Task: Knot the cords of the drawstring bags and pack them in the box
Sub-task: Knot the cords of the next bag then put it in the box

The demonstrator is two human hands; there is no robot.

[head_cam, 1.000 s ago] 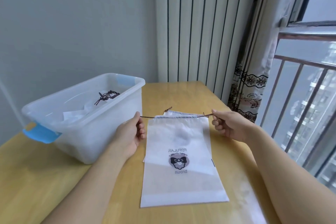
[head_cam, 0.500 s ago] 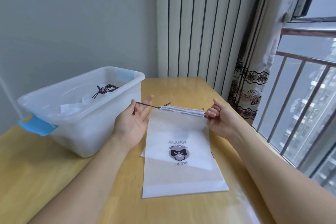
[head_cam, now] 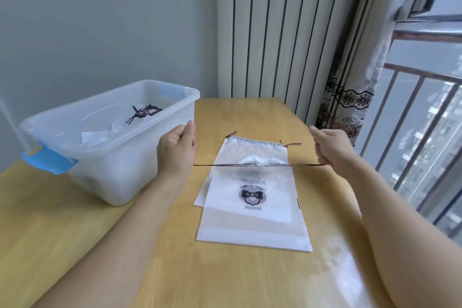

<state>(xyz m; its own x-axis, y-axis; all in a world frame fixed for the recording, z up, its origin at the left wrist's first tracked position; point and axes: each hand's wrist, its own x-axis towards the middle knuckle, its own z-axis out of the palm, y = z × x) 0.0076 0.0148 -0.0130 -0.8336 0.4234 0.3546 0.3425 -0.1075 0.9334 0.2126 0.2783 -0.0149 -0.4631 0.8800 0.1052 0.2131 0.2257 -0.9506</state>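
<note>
A white drawstring bag (head_cam: 252, 217) with a bow logo lies on the wooden table (head_cam: 155, 270), its mouth bunched tight (head_cam: 253, 162) on a dark cord (head_cam: 305, 164). My left hand (head_cam: 176, 151) grips the cord's left end and my right hand (head_cam: 330, 150) grips the right end, so the cord runs taut between them. Under it lies another flat bag (head_cam: 252, 149) with its own cord ends at the top corners. The clear plastic box (head_cam: 110, 140) with blue latches stands left of my left hand and holds a bag with knotted cords (head_cam: 143, 112).
A striped radiator panel (head_cam: 275, 27) and grey wall close off the far side of the table. A patterned curtain (head_cam: 347, 97) and a window railing (head_cam: 412, 117) run along the right edge. Bare tabletop lies in front of the bags.
Both hands pulled the cord ends apart, outward and toward me. The top bag's mouth went from flat and wide to cinched into a small bunch, uncovering the bag beneath.
</note>
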